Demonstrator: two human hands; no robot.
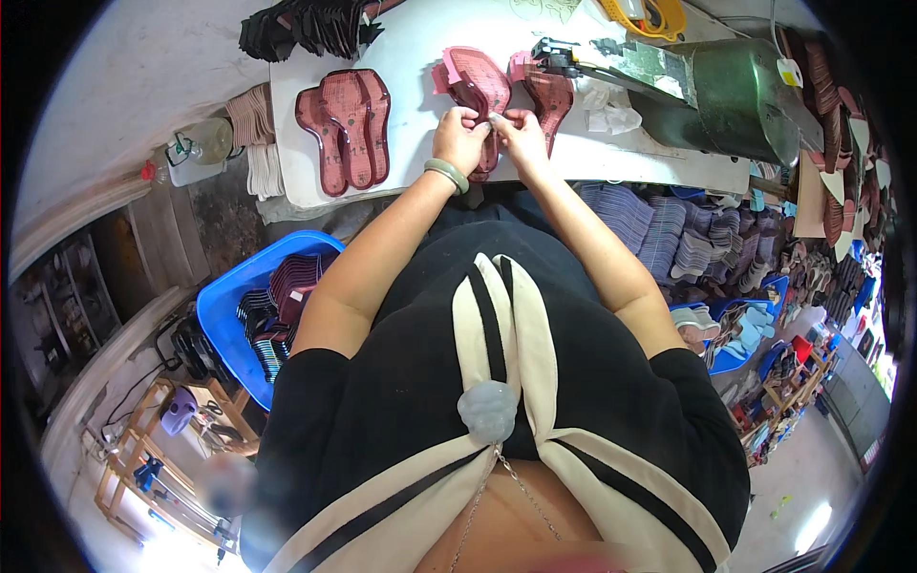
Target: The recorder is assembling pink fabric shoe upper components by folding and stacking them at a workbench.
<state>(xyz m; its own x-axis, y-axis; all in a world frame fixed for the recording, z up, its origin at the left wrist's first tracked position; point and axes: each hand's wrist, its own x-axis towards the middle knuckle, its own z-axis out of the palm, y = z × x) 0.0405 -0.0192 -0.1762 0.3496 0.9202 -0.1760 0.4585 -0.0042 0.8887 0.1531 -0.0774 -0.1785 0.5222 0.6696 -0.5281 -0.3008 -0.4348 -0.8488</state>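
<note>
My left hand (460, 140) and my right hand (522, 141) meet over a pinkish-red shoe sole (482, 76) with a dark glossy rim, on the white table. Both hands pinch it near its narrow middle, thumbs almost touching. Pink material sticks out past its upper left edge. Part of the sole is hidden under my fingers. Just right of it lies another pink sole (552, 100), also with pink material at its top. To the left, several similar soles (346, 124) overlap in a small group. A pale green bangle sits on my left wrist.
A green machine (721, 95) with a protruding arm stands at the table's right. Crumpled white paper (611, 107) lies beside it, a yellow basket (650, 17) behind. Black strips (306, 33) hang over the far left corner. A blue bin (224, 296) stands left; stacked soles (659, 234) fill the right.
</note>
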